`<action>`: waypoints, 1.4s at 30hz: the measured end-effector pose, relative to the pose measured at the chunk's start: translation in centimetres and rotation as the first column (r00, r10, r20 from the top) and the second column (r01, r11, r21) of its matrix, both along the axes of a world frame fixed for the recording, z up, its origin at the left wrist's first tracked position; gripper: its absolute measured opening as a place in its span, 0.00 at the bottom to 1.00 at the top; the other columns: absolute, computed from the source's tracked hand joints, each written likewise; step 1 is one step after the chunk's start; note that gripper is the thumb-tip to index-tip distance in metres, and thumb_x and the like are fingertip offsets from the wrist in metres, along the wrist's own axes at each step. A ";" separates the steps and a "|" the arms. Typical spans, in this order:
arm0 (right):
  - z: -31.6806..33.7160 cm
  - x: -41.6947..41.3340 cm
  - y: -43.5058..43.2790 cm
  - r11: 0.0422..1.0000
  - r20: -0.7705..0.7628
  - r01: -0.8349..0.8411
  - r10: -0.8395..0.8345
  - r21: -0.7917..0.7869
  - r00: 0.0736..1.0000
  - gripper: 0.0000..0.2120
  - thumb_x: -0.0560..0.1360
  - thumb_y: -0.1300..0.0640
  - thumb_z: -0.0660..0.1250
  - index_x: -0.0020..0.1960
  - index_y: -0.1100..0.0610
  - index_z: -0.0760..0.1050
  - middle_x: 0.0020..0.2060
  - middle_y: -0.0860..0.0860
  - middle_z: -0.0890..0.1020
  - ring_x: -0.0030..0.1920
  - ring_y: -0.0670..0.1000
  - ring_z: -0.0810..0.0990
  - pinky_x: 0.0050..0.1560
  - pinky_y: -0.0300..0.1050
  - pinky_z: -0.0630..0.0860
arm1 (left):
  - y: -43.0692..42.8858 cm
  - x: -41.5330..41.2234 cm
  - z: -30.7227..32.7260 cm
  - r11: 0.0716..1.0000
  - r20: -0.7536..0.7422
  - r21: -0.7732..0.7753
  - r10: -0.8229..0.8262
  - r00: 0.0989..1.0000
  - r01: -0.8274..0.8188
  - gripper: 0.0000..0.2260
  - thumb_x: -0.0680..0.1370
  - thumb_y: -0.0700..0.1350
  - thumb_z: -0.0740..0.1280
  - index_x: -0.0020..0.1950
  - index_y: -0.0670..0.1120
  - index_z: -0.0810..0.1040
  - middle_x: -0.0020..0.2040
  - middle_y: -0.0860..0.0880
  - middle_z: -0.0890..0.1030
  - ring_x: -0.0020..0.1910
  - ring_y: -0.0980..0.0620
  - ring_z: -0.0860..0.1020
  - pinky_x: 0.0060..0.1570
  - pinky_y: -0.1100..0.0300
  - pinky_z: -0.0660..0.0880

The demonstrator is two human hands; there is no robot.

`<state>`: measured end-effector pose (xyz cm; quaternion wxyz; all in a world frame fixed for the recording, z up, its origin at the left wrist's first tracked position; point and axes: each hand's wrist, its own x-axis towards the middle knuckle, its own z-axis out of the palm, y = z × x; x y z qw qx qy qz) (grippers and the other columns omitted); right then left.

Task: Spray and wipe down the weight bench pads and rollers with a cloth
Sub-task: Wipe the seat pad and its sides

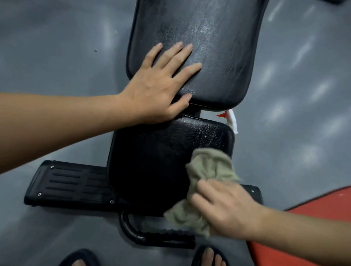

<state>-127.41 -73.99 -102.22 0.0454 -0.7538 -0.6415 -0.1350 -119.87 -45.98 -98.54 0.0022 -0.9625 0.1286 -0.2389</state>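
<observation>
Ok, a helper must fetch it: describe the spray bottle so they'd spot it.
Find the gap between the black back pad and seat pad. At its right end the spray bottle pokes out from beneath. It alone is white, red-tipped.

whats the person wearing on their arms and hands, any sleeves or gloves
Nothing worn shows: no sleeves, gloves, watch or wristband on either forearm. The left hand and right hand bear no visible rings; nails look short and plain.
</observation>
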 end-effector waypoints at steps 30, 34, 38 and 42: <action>5.5 10.0 4.4 0.835 -0.141 0.530 -0.513 0.148 0.847 0.21 0.69 0.38 0.65 0.54 0.51 0.69 0.49 0.51 0.74 0.47 0.57 0.78 0.34 0.47 0.70 | 0.2 0.4 -0.2 1.000 0.063 -0.018 -0.011 0.998 0.012 0.28 0.80 0.59 0.57 0.78 0.48 0.69 0.80 0.42 0.64 0.79 0.41 0.62 0.76 0.40 0.57; 4.2 6.7 4.5 0.903 -0.041 0.399 -0.398 0.157 0.916 0.18 0.69 0.42 0.66 0.47 0.56 0.74 0.42 0.53 0.78 0.42 0.59 0.79 0.33 0.49 0.71 | 0.3 0.4 -0.2 0.999 0.075 -0.029 -0.014 0.997 0.016 0.27 0.80 0.58 0.57 0.78 0.49 0.70 0.80 0.42 0.64 0.79 0.41 0.63 0.76 0.41 0.57; 1.2 0.7 2.7 0.999 -0.070 0.045 -0.044 0.012 0.997 0.12 0.71 0.52 0.71 0.46 0.55 0.69 0.38 0.52 0.74 0.35 0.56 0.74 0.28 0.49 0.68 | 0.2 0.4 -0.3 0.999 0.086 -0.037 -0.019 0.996 0.022 0.27 0.80 0.57 0.57 0.77 0.48 0.70 0.80 0.41 0.65 0.79 0.40 0.63 0.76 0.40 0.57; 1.1 0.9 2.2 0.992 -0.102 -0.126 0.123 -0.029 0.987 0.03 0.76 0.56 0.62 0.49 0.56 0.70 0.41 0.53 0.77 0.38 0.56 0.75 0.32 0.51 0.74 | 0.3 0.3 -0.3 0.999 0.088 -0.036 -0.019 0.996 0.023 0.27 0.81 0.57 0.58 0.77 0.48 0.71 0.80 0.42 0.66 0.78 0.40 0.64 0.76 0.40 0.58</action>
